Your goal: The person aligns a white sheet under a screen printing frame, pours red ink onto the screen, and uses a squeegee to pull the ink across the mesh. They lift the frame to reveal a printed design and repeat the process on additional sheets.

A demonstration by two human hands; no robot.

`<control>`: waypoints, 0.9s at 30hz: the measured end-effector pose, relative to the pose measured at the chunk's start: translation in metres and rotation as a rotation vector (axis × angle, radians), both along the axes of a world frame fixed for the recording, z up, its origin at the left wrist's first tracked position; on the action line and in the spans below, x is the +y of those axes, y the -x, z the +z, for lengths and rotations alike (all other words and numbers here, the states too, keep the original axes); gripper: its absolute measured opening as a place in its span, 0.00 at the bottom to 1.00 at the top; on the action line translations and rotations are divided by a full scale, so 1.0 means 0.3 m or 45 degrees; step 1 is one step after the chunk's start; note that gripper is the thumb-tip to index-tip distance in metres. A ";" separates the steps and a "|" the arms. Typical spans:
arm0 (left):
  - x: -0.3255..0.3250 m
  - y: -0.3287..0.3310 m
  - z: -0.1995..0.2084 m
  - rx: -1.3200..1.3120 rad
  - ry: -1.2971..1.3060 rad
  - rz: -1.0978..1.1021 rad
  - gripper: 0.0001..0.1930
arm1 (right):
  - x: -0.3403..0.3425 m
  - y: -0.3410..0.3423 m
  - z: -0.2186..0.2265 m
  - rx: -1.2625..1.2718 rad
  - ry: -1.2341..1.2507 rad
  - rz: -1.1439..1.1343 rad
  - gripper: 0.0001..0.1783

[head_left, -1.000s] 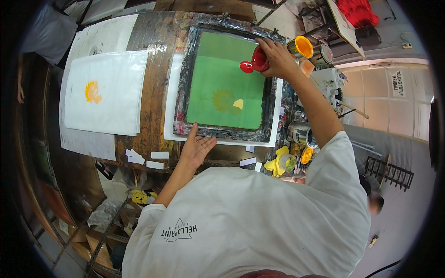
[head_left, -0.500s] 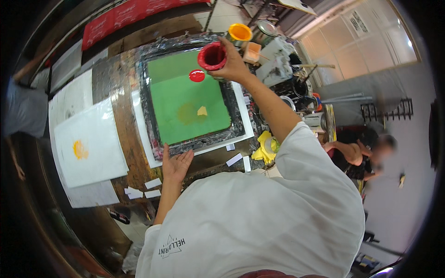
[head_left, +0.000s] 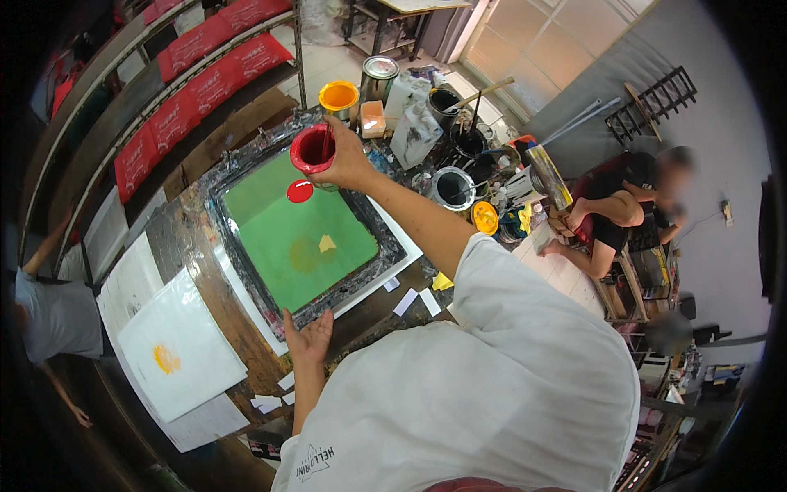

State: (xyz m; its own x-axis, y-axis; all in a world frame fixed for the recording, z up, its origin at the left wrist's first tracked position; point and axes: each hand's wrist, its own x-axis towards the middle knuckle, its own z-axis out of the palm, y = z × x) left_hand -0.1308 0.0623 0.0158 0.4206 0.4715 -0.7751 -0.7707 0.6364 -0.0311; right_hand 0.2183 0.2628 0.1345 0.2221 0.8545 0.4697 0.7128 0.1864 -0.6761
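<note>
In front of me lies a screen-printing frame with a dark, ink-stained border (head_left: pixel 246 283) and green mesh (head_left: pixel 283 234). On the mesh are a round pool of red ink (head_left: pixel 301 191) and a small pale-yellow patch (head_left: pixel 327 243). My right hand (head_left: pixel 348 157) is wrapped round a red-smeared ink can (head_left: pixel 301 158) above the frame's far right part, its mouth tilted toward me. Inside the can is a stick-like shape I cannot make out well. At the frame's near edge my left hand (head_left: pixel 310 339) is palm up, fingers apart, with nothing in it.
To the left lie white sheets (head_left: pixel 197 320), one with an orange-yellow smear. Beyond my right hand stand a yellow ink can (head_left: pixel 338 96), a lidded tin (head_left: pixel 379 74) and several stained pots (head_left: pixel 453 189). One person (head_left: pixel 615 205) sits at right; another (head_left: pixel 61 316) stands at left.
My view has turned, so the frame and both hands sit further left and lower in the picture. My right hand still holds the ink can over the mesh; the left stays by the near edge.
</note>
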 end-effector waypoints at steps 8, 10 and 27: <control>-0.010 0.012 -0.022 -0.027 -0.055 -0.031 0.73 | -0.029 0.044 0.047 0.284 -0.035 -0.013 0.68; -0.012 0.007 0.003 -0.017 -0.040 -0.037 0.74 | -0.032 0.022 0.042 0.261 0.023 0.011 0.68; -0.058 -0.014 0.015 0.055 -0.174 -0.074 0.72 | -0.069 0.088 0.211 0.147 0.032 -0.226 0.73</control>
